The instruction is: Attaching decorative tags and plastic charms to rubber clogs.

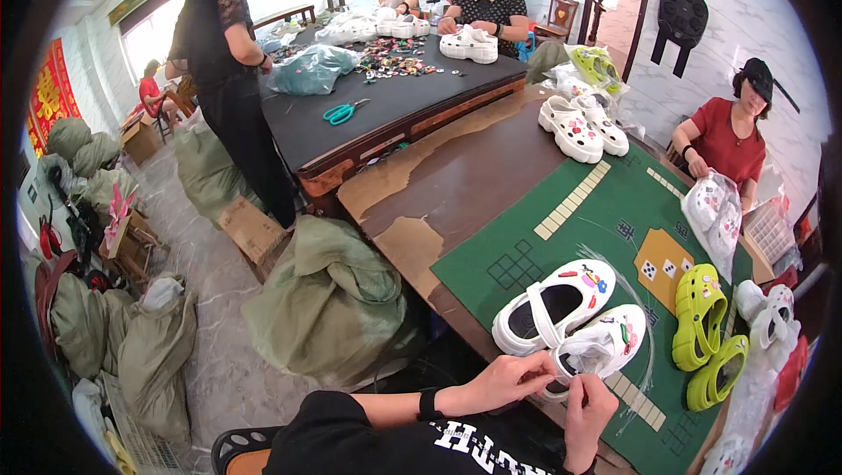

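Note:
Two white clogs with colourful charms stand side by side on a green game mat in front of me. At the heel strap of the nearer white clog, my left hand is closed in a pinch. My right hand is pinched too, close beside it. Whatever thin thing the fingertips hold is too small to make out. The other white clog sits just beyond, its strap across the opening. Thin clear strands lie curved on the mat beside the clogs.
Lime-green clogs stand to the right, near bagged white clogs. Another white pair is at the mat's far edge. Several people work around the tables, one bagging shoes. Teal-handled scissors lie on the black table. A large green sack stands left.

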Available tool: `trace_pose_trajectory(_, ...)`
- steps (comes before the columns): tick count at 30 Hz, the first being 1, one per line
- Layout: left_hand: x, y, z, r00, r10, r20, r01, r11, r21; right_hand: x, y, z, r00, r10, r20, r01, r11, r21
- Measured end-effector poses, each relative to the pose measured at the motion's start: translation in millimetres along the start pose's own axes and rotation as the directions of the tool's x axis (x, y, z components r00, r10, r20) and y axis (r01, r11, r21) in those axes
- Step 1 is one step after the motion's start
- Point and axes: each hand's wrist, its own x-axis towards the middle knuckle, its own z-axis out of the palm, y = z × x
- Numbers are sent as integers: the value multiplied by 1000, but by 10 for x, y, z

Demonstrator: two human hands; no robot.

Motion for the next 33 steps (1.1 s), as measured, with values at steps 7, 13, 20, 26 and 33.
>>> trace_pose_trajectory(7,1,-14,22,1000,31,-7,-31,999,-9,-10,2,30,996,-83,43,82,996,15)
trace_pose_trajectory(13,-8,-57,-22,1000,-14,10,14,1000,-28,-18,-130,85,974,-213,69,213,977,13)
trace_pose_trajectory(20,11,8,-6,996,-80,37,80,997,-3,-16,27,-10,1000,15,-16,-14,999,30)
trace_pose_trajectory(26,15,25,10,997,-68,32,68,998,-15,-14,-39,38,998,-42,40,40,998,46)
trace_pose_trajectory(33,9,25,16,997,-69,31,70,997,-22,-25,-101,56,984,-168,68,167,986,13)
